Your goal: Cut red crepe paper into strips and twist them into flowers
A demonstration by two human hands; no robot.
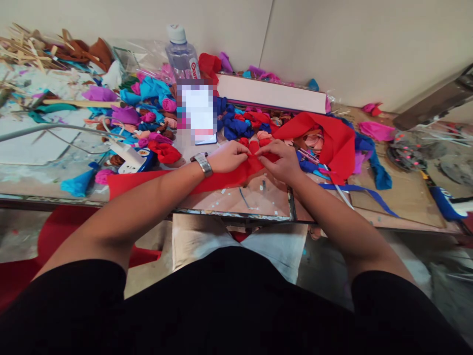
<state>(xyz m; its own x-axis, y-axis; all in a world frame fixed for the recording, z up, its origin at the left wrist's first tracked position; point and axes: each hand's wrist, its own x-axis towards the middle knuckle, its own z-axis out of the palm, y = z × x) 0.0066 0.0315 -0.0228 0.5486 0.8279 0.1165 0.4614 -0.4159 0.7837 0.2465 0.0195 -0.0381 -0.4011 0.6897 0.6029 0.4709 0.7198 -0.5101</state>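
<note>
A long red fabric strip (236, 176) lies across the front of the table, and both hands pinch its upper edge near the middle. My left hand (231, 157), with a metal watch (202, 163) at the wrist, has thumb and fingers pressed together on the strip. Just to its right, a small gap away, my right hand (281, 160) pinches the same fabric. The strip's left part passes beneath my left forearm. Beyond my right hand, a wide loop of red fabric (338, 143) curls over the pile of coloured pieces.
A phone (199, 111) leans before a plastic bottle (183, 56). A white power strip (127, 155) with a cable sits at left among coloured fabric rosettes (148, 103). Wooden sticks (27, 49) lie back left, a long white box (271, 93) behind, a blue ribbon (373, 195) at right.
</note>
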